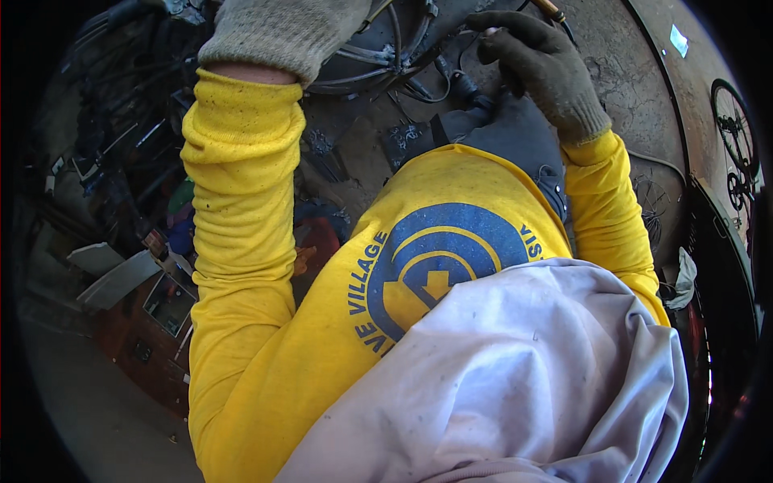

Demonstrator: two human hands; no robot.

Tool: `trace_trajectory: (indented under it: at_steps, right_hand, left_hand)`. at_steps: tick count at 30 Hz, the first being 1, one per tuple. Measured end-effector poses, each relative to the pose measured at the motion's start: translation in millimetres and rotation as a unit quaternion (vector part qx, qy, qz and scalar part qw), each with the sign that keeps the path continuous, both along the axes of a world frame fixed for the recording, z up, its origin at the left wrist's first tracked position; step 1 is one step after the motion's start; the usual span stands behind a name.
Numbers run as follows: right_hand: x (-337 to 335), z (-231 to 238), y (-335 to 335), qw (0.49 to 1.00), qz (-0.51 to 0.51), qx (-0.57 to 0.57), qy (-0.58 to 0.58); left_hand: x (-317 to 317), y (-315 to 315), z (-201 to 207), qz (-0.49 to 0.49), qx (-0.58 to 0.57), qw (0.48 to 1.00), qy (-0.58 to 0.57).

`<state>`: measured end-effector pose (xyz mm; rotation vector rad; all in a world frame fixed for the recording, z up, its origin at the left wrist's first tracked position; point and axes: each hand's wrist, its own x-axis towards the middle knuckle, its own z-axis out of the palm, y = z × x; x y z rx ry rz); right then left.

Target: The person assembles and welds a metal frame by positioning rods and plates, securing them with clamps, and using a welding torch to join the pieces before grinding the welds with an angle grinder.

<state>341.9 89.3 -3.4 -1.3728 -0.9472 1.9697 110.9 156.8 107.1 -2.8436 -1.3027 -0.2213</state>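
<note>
My left hand (pixel 286 32), in a light grey knitted glove, reaches past the top edge. Its fingers are out of the picture, so what it holds is hidden. Just right of it lies a frame of curved grey metal rods (pixel 354 80), joined at a rough spot. My right hand (pixel 547 72) wears a darker, dirty glove and hovers to the right of that frame. Its fingers are bent and spread apart, with nothing visible between them, and a bare fingertip seems to poke through the glove. Beyond its knuckles is an orange-brown handle (pixel 551 10) with a dark cable.
Dark metal scrap (pixel 121 161) is piled at left, near pale boards (pixel 121 278) and a reddish-brown surface (pixel 133 350). A bicycle wheel (pixel 733 129) stands at far right. Coiled wire (pixel 652 205) and a pale rag (pixel 684 278) are beside my right arm.
</note>
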Motion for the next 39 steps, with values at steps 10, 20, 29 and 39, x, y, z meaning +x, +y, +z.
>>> trace_trajectory:
  at_steps: [10,20,29,39]
  right_hand:
    - [-51.1,-6.2,-5.8,0.956,0.093,0.261,-0.096]
    - [-70.4,-17.9,-7.7,0.898,0.067,0.382,-0.208]
    - [-7.6,-27.7,-29.3,0.981,-0.138,0.124,-0.052]
    - [71.5,-140.7,-171.4,0.947,-0.048,-0.135,-0.288]
  left_hand:
    - [-4.8,0.8,-4.2,-0.016,0.003,1.000,-0.020]
    - [-0.2,4.6,-2.7,-0.030,-0.001,1.000,0.000]
    - [-4.9,6.8,-3.8,-0.060,0.035,0.997,0.040]
    - [6.5,1.6,3.3,-0.011,-0.029,0.999,0.011]
